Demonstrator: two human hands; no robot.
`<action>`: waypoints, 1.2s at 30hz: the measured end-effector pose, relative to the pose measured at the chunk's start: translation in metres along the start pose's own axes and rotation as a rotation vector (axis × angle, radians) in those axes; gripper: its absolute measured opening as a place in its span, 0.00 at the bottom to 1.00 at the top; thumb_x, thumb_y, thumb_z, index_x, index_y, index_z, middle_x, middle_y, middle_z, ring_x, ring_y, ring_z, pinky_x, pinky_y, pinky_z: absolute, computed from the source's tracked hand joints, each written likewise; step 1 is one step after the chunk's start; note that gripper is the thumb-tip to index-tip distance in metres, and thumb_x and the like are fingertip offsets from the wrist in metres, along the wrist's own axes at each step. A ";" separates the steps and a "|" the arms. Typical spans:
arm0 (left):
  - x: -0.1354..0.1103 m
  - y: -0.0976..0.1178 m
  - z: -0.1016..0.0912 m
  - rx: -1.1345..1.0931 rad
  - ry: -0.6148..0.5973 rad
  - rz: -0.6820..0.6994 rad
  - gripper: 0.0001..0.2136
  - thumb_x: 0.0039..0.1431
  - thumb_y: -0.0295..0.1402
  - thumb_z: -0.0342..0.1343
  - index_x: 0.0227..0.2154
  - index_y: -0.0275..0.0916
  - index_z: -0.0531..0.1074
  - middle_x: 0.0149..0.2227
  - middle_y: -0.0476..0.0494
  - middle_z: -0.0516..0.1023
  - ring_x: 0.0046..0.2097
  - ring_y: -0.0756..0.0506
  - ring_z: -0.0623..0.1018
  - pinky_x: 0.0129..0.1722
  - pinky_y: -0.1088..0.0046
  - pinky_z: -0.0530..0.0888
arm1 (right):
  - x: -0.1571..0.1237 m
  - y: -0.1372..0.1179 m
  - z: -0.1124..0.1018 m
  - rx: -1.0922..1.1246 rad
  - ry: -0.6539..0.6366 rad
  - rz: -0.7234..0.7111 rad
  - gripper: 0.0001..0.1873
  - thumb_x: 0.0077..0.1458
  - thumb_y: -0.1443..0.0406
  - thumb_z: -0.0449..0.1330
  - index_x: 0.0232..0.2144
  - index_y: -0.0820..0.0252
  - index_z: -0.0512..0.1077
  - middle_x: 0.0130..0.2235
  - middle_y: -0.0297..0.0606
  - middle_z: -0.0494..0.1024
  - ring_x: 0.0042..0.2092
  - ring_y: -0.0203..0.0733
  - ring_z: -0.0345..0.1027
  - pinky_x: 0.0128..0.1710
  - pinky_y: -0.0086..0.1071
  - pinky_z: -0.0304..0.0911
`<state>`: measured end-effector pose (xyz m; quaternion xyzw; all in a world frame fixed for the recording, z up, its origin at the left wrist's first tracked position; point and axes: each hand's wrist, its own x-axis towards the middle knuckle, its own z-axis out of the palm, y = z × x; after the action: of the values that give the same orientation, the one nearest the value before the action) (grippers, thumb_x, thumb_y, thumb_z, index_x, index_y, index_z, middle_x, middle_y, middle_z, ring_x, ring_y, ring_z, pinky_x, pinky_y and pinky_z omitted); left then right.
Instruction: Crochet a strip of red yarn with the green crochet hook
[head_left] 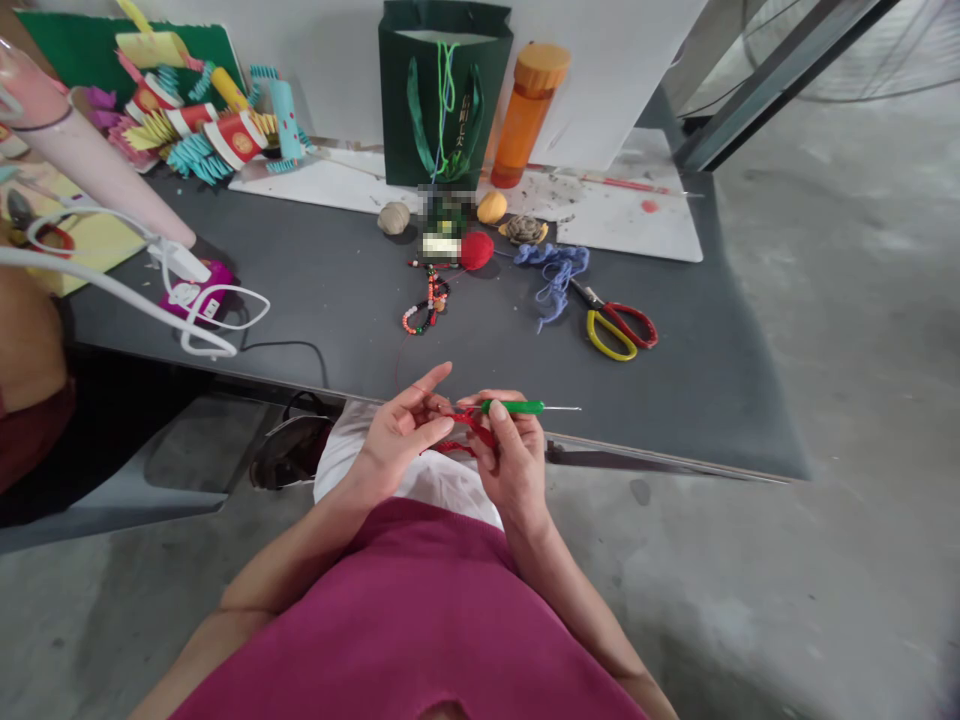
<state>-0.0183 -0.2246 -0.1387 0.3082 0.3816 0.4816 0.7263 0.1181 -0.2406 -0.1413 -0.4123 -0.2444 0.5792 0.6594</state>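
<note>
Left hand (394, 435) pinches the red crochet (484, 434) while the right hand (519, 455), close beside, grips the hook (519, 407), a red ball (475, 251) at twelve o'clock and scissors (601, 306) at two.

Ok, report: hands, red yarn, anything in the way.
Right fingers hold green hook; left fingers at red yarn strip. Scissors on table, apparently out of the way.

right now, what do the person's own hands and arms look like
The left hand and right hand are bare, without gloves. No watch or bracelet shows on either wrist, and no sleeve covers the forearms. The top is magenta.
</note>
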 end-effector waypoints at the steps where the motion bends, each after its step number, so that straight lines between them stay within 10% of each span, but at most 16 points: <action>1: 0.000 0.001 0.000 -0.005 0.004 -0.003 0.27 0.48 0.30 0.74 0.54 0.45 0.82 0.33 0.51 0.77 0.37 0.52 0.74 0.41 0.74 0.72 | 0.000 0.000 0.000 -0.001 -0.003 0.002 0.10 0.49 0.53 0.75 0.30 0.47 0.82 0.29 0.31 0.86 0.15 0.28 0.46 0.13 0.25 0.52; 36: 0.000 -0.002 -0.003 0.059 -0.009 0.036 0.27 0.50 0.31 0.73 0.55 0.45 0.81 0.34 0.50 0.78 0.35 0.52 0.73 0.39 0.74 0.72 | 0.001 0.006 -0.012 -0.031 -0.012 -0.032 0.10 0.61 0.51 0.67 0.35 0.47 0.76 0.32 0.31 0.85 0.21 0.34 0.69 0.13 0.24 0.62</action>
<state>-0.0205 -0.2250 -0.1418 0.3384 0.3866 0.4818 0.7098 0.1247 -0.2424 -0.1528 -0.4153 -0.2639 0.5672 0.6604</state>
